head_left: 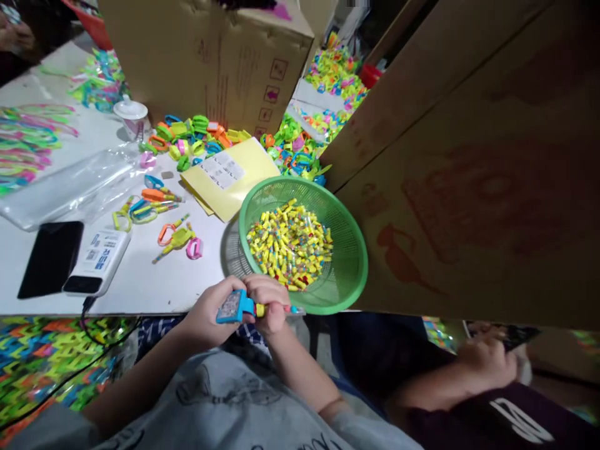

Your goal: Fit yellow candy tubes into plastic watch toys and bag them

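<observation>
My left hand (206,319) is closed on a blue toy watch (230,307) with a speckled face, just in front of the table edge. Against it, my right hand (267,291) is wrapped round a small candy tube (295,310) with a yellow end and a clear tip. The tube meets the watch's band side; whether they are joined is hidden by my fingers. Right beyond my hands stands a green plastic basket (360,250), holding many yellow-capped candy tubes (290,244). Several toy watches with tubes, among them a yellow-green one (182,237), lie left of it.
A yellow envelope (253,164) lies behind the basket. Cardboard boxes (201,62) stand at the back and right. A phone (50,259), a white power bank (97,259), a plastic bag (70,187) and a lidded cup (134,115) occupy the left. Another person's hand (487,362) is at right.
</observation>
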`<state>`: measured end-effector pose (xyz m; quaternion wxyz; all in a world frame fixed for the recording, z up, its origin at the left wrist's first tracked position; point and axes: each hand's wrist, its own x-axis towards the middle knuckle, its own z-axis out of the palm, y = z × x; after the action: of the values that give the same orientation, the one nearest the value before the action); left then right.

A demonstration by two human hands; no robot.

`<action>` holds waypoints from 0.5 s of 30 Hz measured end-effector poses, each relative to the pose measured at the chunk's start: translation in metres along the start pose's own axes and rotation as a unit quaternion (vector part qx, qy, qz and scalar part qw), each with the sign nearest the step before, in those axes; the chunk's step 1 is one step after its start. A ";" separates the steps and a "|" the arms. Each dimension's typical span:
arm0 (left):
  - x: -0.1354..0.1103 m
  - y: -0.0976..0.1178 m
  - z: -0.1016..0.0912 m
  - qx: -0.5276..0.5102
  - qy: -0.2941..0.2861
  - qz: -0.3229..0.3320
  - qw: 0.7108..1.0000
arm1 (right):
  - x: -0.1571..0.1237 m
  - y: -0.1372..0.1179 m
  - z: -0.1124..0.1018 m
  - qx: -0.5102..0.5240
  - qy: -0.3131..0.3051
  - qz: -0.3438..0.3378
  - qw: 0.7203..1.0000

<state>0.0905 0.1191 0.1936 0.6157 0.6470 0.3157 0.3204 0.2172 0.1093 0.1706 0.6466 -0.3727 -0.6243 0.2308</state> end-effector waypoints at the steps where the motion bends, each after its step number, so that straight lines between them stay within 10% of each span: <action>1: 0.004 0.001 -0.002 -0.006 -0.010 -0.007 1.000 | 0.004 -0.001 -0.002 -0.008 0.001 0.008 1.000; 9: 0.001 0.010 -0.005 -0.004 -0.017 -0.040 0.999 | 0.014 -0.020 -0.002 -0.006 -0.019 0.028 0.999; 12: -0.014 -0.005 -0.015 0.029 0.044 -0.060 0.997 | 0.024 -0.030 -0.022 -0.058 -0.180 0.068 0.980; 15: -0.031 -0.042 -0.037 0.157 0.183 -0.109 0.964 | 0.050 -0.022 -0.063 -0.223 -0.352 0.176 0.892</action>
<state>0.0422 0.1180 0.1519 0.4696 0.6272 0.5379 0.3110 0.2807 0.1218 0.2228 0.2331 -0.5053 -0.7702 0.3115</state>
